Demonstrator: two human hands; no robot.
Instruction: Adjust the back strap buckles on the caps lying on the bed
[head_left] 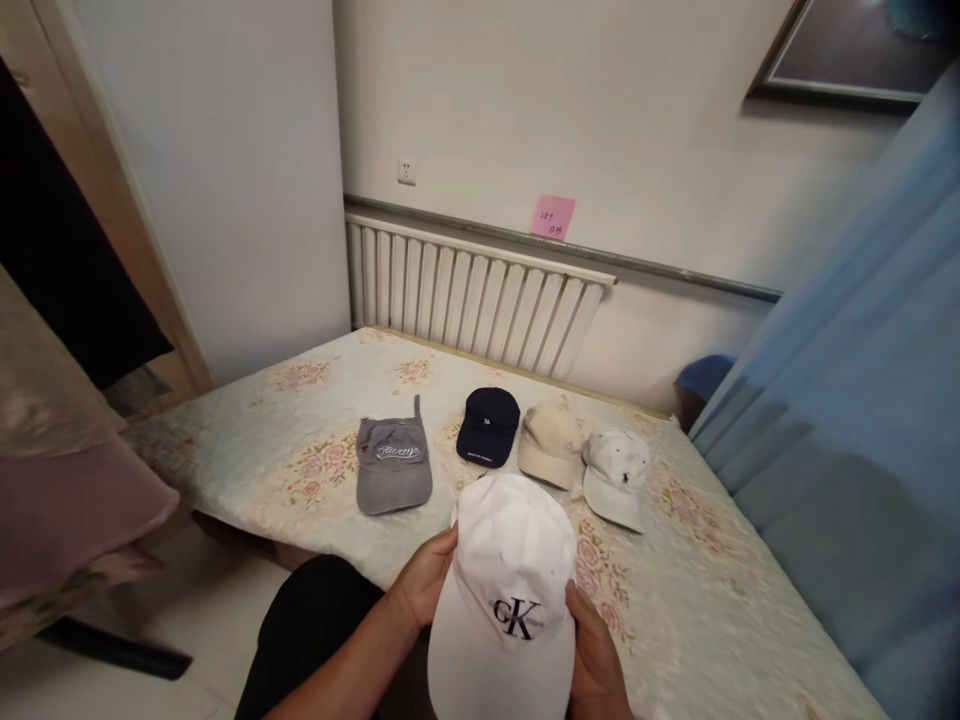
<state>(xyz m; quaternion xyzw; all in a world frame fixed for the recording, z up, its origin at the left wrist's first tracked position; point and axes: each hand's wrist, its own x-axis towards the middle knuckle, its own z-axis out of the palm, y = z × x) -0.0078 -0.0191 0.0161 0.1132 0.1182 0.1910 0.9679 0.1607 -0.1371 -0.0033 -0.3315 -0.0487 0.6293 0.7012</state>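
A white baseball cap with black "CK" lettering is held up close to me, its brim pointing down toward my body. My left hand grips the cap's left side, fingers partly hidden behind it. On the opposite side my right hand is closed on the cap's edge. Beyond it, on the floral cover, lie a grey cap with white script and its strap sticking up, a navy cap, a beige cap, and another white cap with a small dark logo.
The caps lie on a bed or table with a pale floral cover. A radiator stands behind it, below a pink note. Blue curtain hangs at right. Draped cloths and my dark-clad knee are at left.
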